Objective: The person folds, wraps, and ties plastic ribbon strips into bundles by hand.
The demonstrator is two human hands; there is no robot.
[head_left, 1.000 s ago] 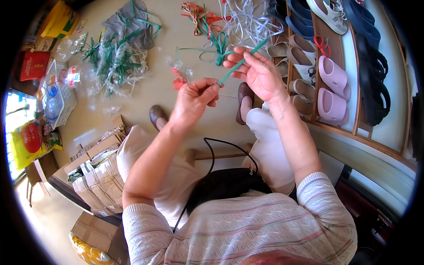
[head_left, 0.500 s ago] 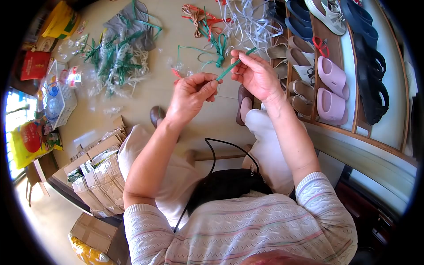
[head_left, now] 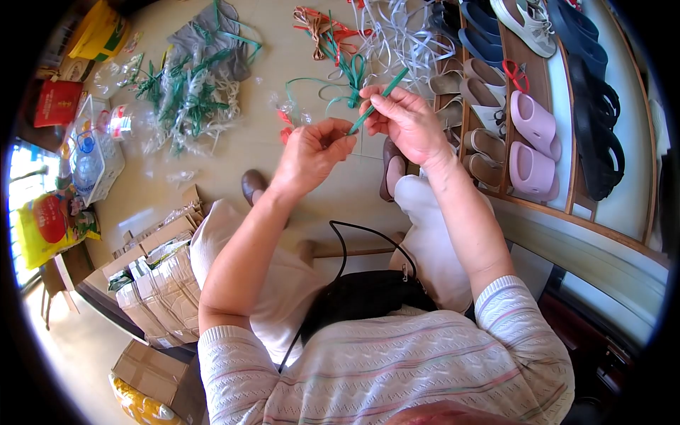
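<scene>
A flat green plastic strip runs slantwise between my two hands. My left hand pinches its lower end between thumb and fingertips. Higher up, my right hand grips the same strip between thumb and fingers, and its free end sticks out past the thumb. Just beyond my hands, on the tiled floor, lies a looped bunch of green strips. Farther off are orange and red strips and a loose tangle of white strips.
At left on the floor lies a heap of green and clear plastic scraps beside a grey cloth. A shoe rack with slippers stands at right. Cardboard boxes and a white basket are on the left.
My right hand has come closer to my left and its fingers have closed more around the green strip. My left hand keeps its pinch with little movement.
</scene>
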